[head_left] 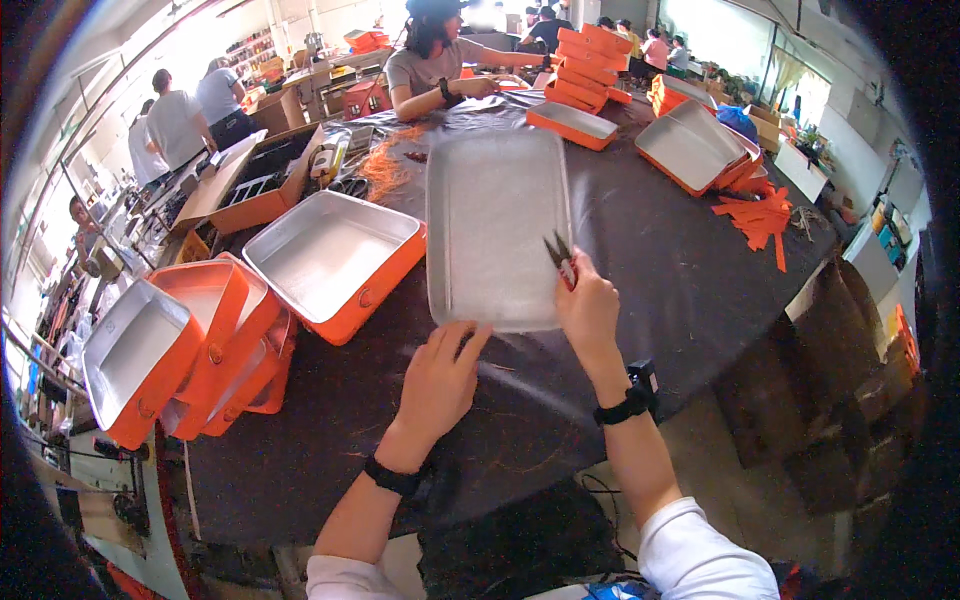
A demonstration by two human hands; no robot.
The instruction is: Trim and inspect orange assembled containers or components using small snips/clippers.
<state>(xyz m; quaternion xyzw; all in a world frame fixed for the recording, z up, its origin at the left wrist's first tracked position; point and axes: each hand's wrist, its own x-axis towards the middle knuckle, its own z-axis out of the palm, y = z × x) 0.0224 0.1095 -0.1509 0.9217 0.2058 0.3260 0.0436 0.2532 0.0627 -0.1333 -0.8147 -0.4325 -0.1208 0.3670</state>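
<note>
In front of me a rectangular, silver-lined shallow tray [497, 210] lies over the dark table cover, its inner face up and slightly blurred. My left hand [438, 385] has its bent fingers on the tray's near edge, gripping it there. Thread snips [563, 262] with red handles are in my right hand [588, 305], blades pointing up over the tray's right edge. That hand is closed round the handles, close against the tray's side. A similar orange-sided, silver-lined tray [338, 258] rests just left of it.
Orange silver-lined trays are piled at the left [140, 360] and right [695, 148]. Another tall orange stack [588, 70] stands at the back. Orange strips [755, 222] lie at the right, orange threads [385, 170] at the far left. Across the table a co-worker [430, 65] reaches toward the stack.
</note>
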